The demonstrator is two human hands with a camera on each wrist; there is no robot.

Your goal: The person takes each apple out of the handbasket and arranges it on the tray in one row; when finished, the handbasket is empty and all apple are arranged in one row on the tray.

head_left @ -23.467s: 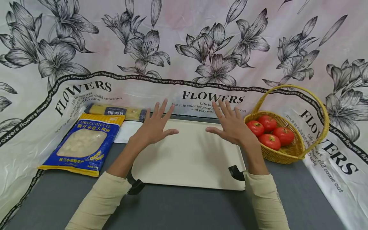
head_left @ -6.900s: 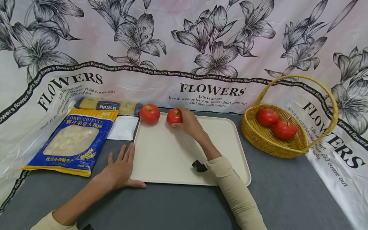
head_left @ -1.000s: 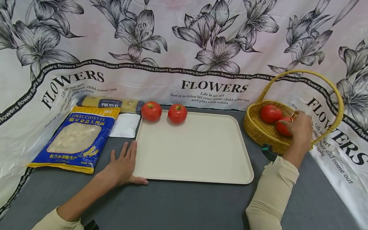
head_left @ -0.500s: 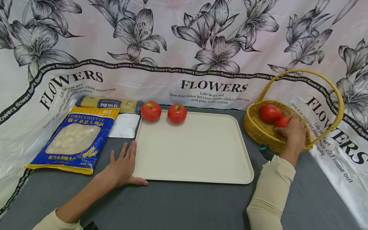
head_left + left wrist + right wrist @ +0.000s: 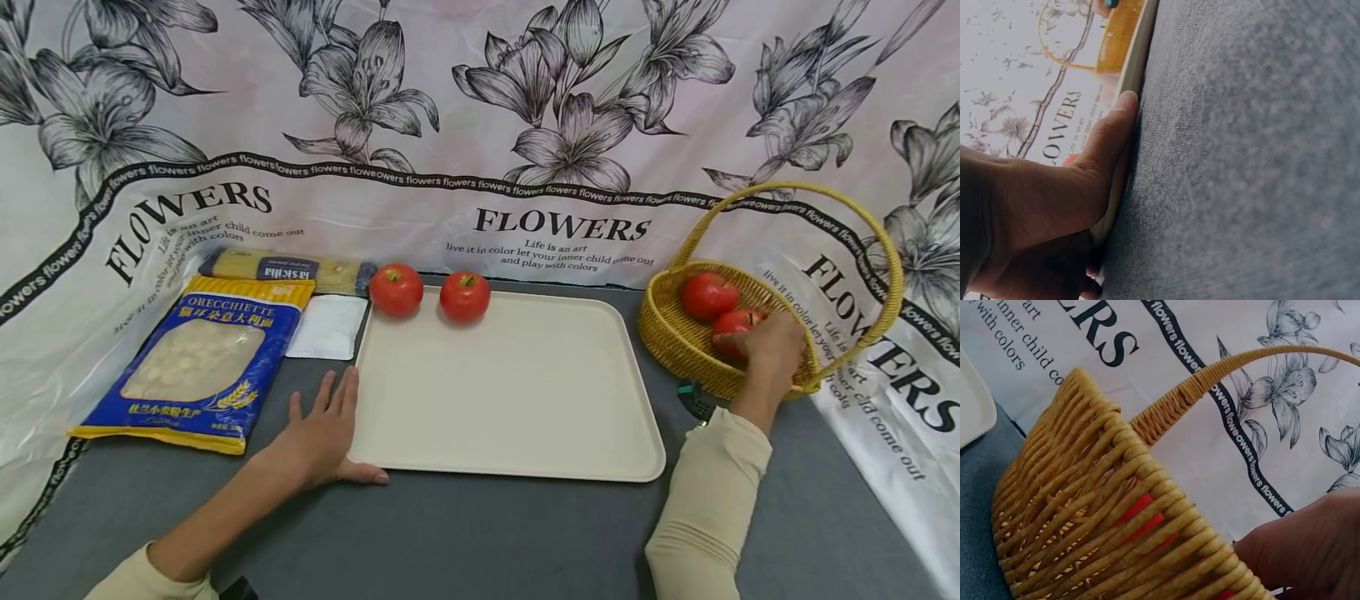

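Note:
My right hand [image 5: 776, 346] reaches into the yellow wicker basket [image 5: 678, 358] and grips the nearer tomato [image 5: 738, 321], thumb on its near side; its far fingers are hidden. A second tomato [image 5: 708, 294] sits behind it in the basket. In the right wrist view the basket wall [image 5: 1079, 506] hides most of the tomatoes and fingertips. My left hand [image 5: 318, 437] rests with spread fingers at the near left corner of the cream tray [image 5: 510, 392], its thumb [image 5: 1107, 134] along the tray's edge. Two more tomatoes, the left one [image 5: 396, 290] and the right one [image 5: 465, 297], stand at the tray's far left.
Left of the tray lie a blue and yellow bag of orecchiette [image 5: 195, 362], a long pack of pasta [image 5: 292, 271] and a white packet [image 5: 327, 327]. The basket's tall handle [image 5: 888, 250] arches over it. A flower-printed sheet [image 5: 420, 117] hangs behind the grey table [image 5: 480, 542].
Two tomatoes went from the basket to the tray's far left over the earlier frames. In the last second my right hand moved lower around the nearer basket tomato. The left hand stays put.

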